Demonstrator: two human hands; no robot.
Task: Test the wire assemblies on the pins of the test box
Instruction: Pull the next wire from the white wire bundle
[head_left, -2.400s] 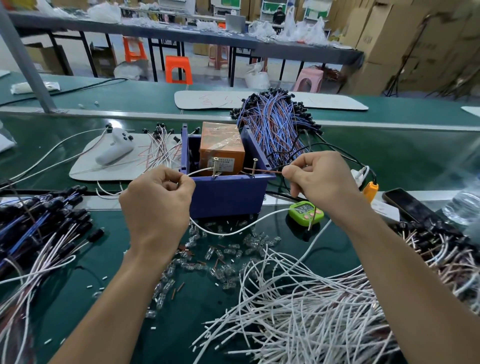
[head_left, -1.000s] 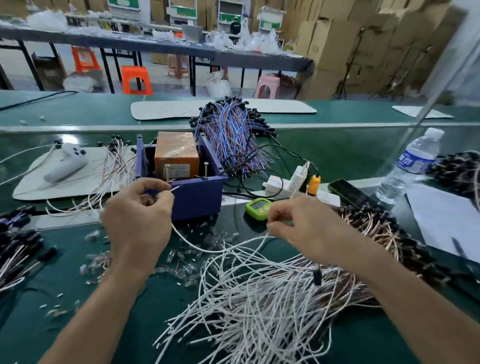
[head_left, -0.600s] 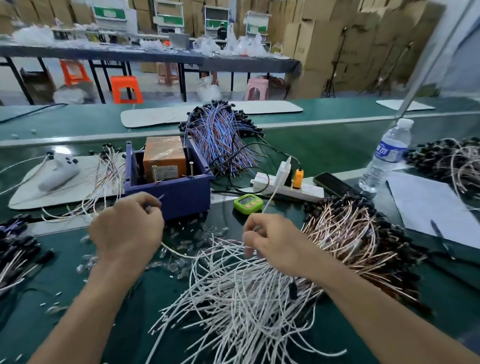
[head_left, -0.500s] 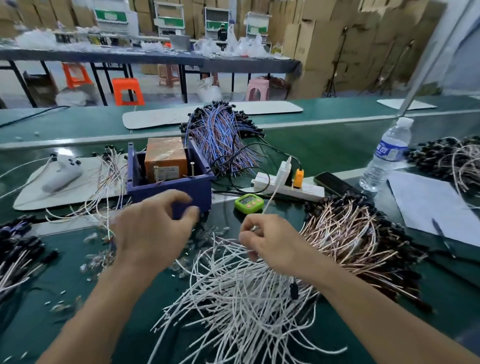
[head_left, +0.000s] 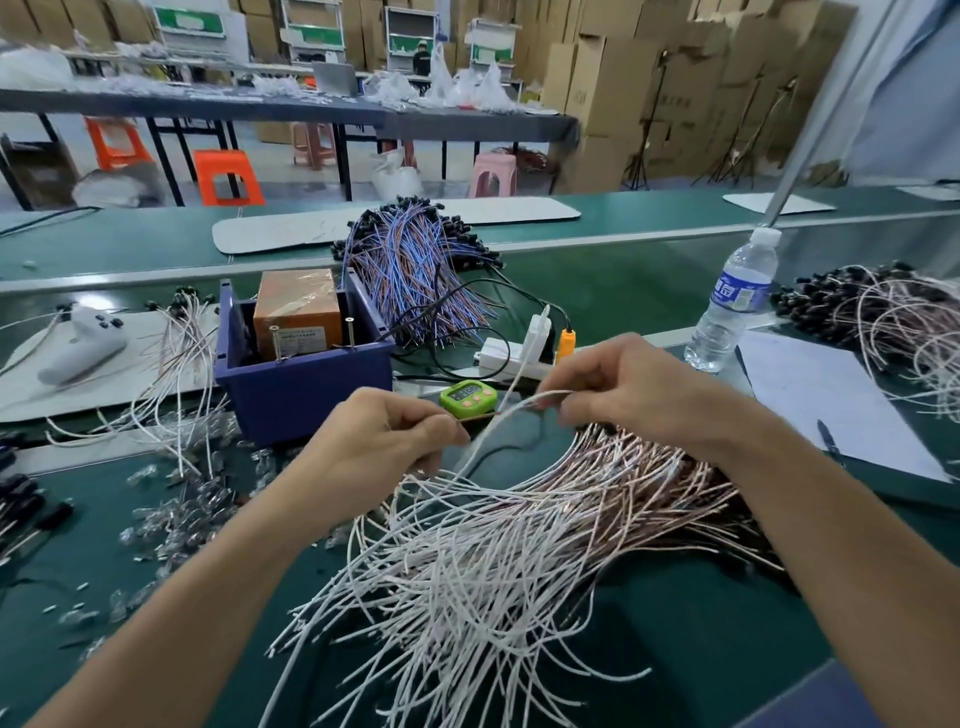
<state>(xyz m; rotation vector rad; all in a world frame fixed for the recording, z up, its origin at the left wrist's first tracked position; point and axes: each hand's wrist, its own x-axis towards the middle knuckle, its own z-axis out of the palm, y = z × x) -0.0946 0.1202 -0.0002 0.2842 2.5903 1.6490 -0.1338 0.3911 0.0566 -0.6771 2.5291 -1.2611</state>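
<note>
Finding the orange test box (head_left: 297, 306) label print illegible while pinching one thin white-and-copper wire assembly (head_left: 511, 408) between left hand (head_left: 384, 441) and right hand (head_left: 623, 389).

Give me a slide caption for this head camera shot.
Left hand and right hand pinch one wire over the wire pile, near the blue test box.

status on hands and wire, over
Left hand and right hand pinch one wire between them, over the pile. Not yet on the test box pins. Nothing seen blocking the way.

hands (head_left: 511, 415) pinching wire (head_left: 506, 413), blue box (head_left: 304, 374)
</note>
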